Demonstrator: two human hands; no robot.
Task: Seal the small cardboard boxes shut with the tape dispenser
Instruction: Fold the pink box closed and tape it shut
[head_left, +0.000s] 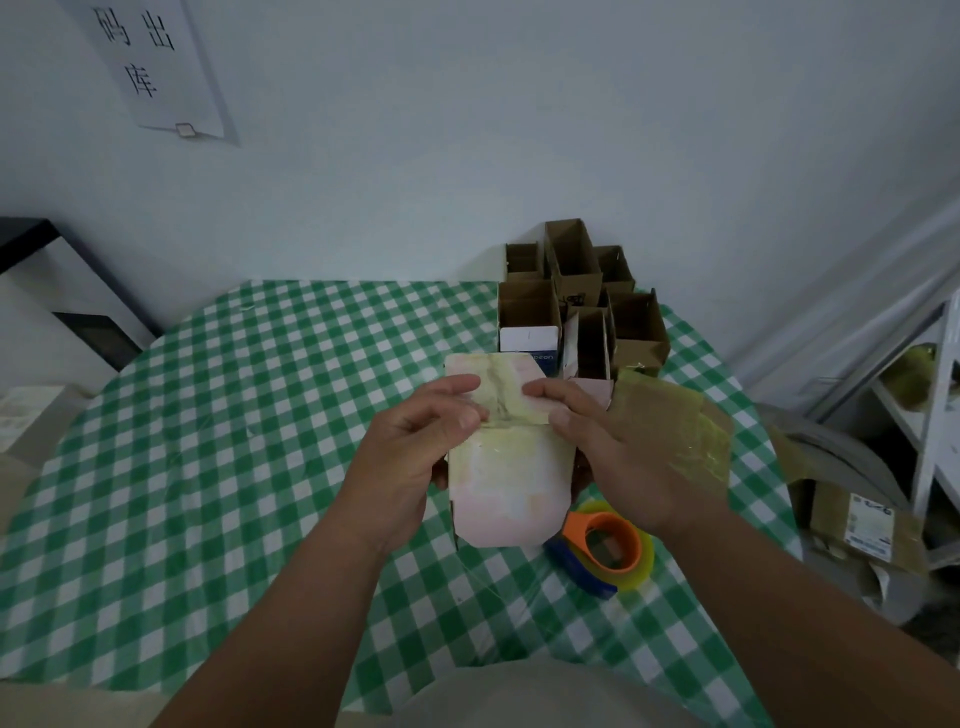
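Both hands – left (415, 441), right (623, 447) – pinch small pale-pink cardboard box (506, 452) flaps; risk: yellowed tape wrinkles, flaps spring open if fingers slip.

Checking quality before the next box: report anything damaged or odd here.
The pink box held by both hands carries wrinkled, yellowed tape across its top, not a clean strip. A taped brown piece lies loose by the right hand.
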